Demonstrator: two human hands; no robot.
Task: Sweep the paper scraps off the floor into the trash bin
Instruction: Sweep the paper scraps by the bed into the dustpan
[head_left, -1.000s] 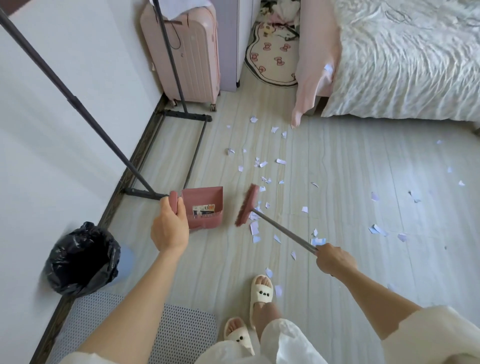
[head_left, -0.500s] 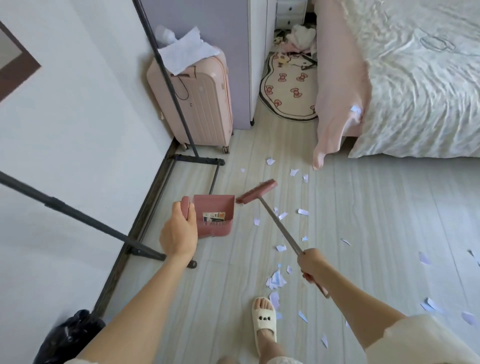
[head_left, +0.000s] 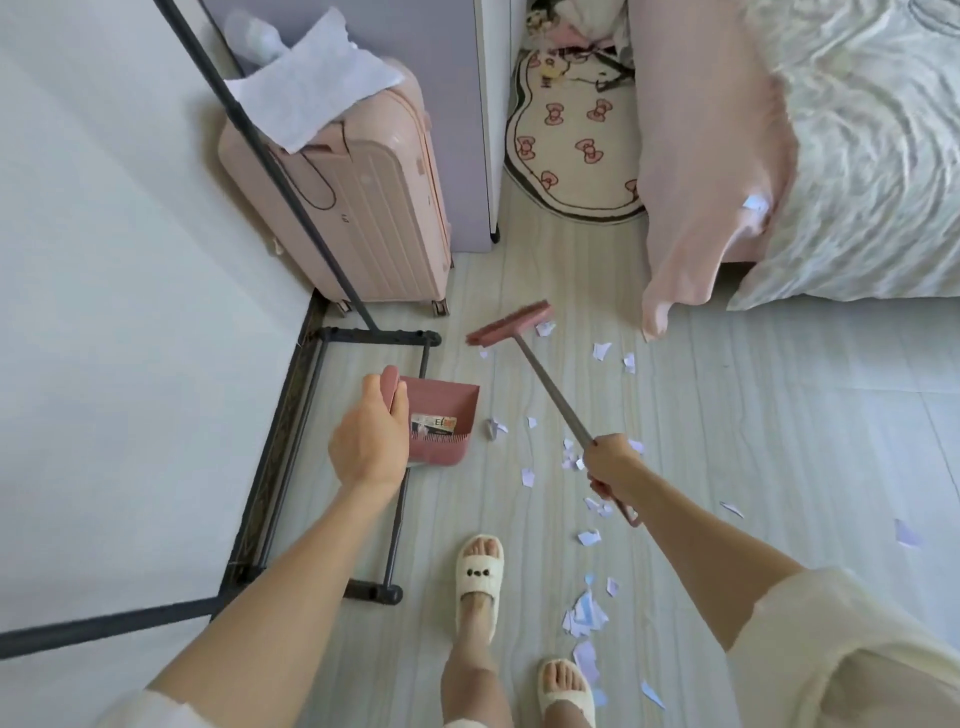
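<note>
1. Left hand (head_left: 370, 447) fingers curl round the dustpan (head_left: 439, 423) handle; right hand (head_left: 610, 460) fingers wrap the broom (head_left: 511, 327) stick.
2. Broom head sits by the far scraps (head_left: 602, 351).
3. Pan looks empty, scraps litter the floor (head_left: 779, 415).
4. No bin in view: barely started.

Pale plank floor (head_left: 779, 415), white wall (head_left: 104, 260), pink suitcase (head_left: 374, 218), bed (head_left: 857, 156), black rack (head_left: 311, 389).
</note>
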